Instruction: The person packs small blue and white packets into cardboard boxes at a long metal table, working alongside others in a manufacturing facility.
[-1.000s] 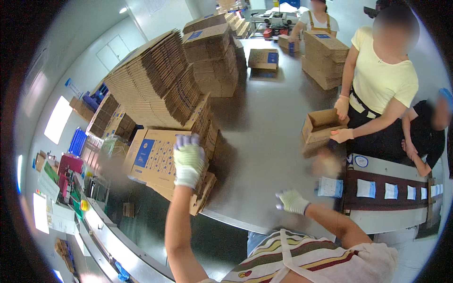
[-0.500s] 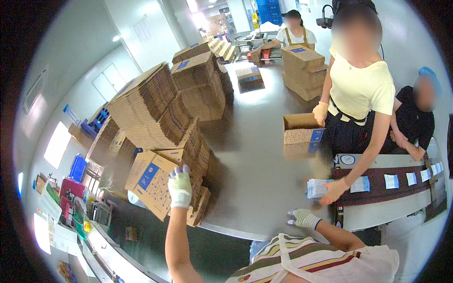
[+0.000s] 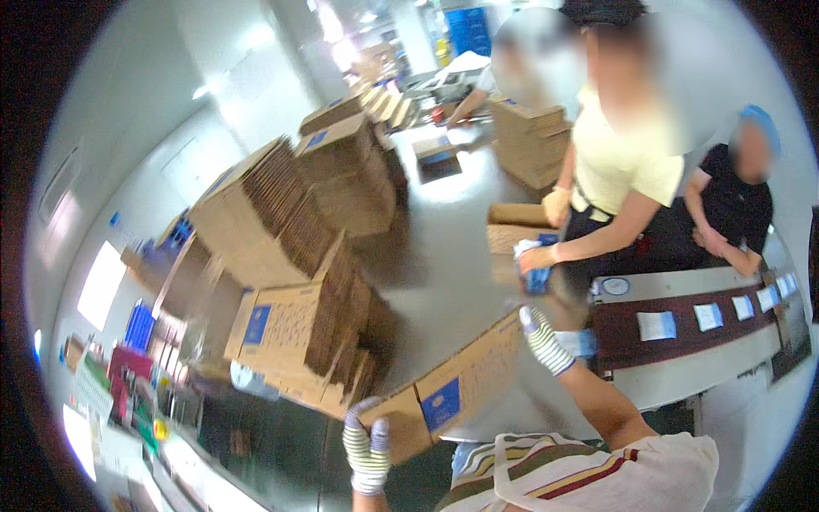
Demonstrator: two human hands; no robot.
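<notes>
- Both ends of the flattened printed carton point(image 3: 465, 381) gripped now — left hand point(image 3: 368, 450) on one, right hand point(image 3: 548, 341) the other!
- It's come off the carton pile point(image 3: 286, 328), across the table's point(image 3: 431, 282) near edge — fully under control.

The held carton point(image 3: 474, 374) is matt cardboard, the tabletop point(image 3: 437, 277) glossy metal.

Left forearm point(image 3: 369, 503) cut off by the lower edge; print on the held carton point(image 3: 456, 388) blurred; packet point(image 3: 583, 343) partly hidden behind right hand point(image 3: 548, 343)
</notes>
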